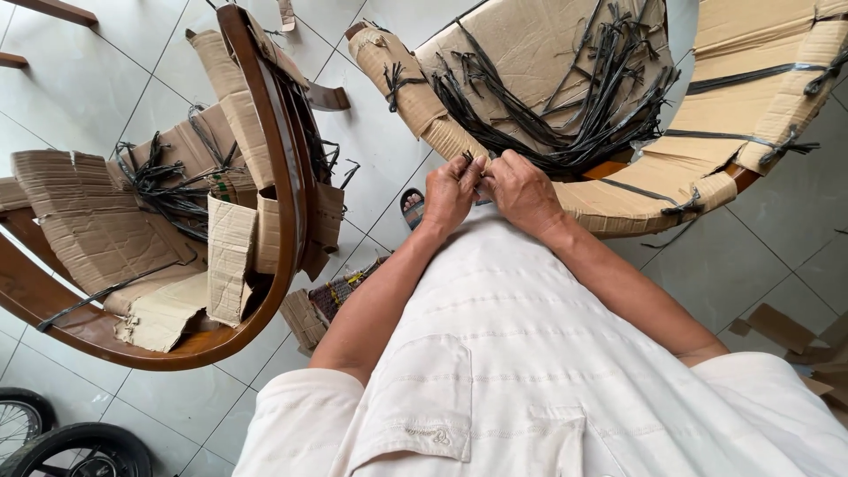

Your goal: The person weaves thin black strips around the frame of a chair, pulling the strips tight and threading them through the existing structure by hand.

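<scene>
Both hands work at the near edge of a curved wooden chair frame [609, 168] wrapped in cardboard [530, 44], directly ahead of the person's body. A second cardboard-wrapped chair [265, 177] stands to the left, its dark wooden rim [53, 314] curving low toward the lower left corner. Between the two chairs lies a strip of bare white tiled floor [371, 150], the only open room near the hands; a sandalled foot [412, 208] shows on it just beside the left wrist. To the right, tiled floor continues, with loose cardboard scraps [782, 329] near the edge. Bicycle wheels [53, 442] occupy the lower left corner. The left hand [452, 190] has its grip closed, fingers pinched together on a black strap [468, 159] where it meets the cardboard edge. The right hand [521, 187] sits touching the left, fingers likewise curled together at the same spot; whether it pinches the same strap cannot be told. A tangle of loose black straps [565, 115] lies heaped on the seat just beyond the knuckles.
</scene>
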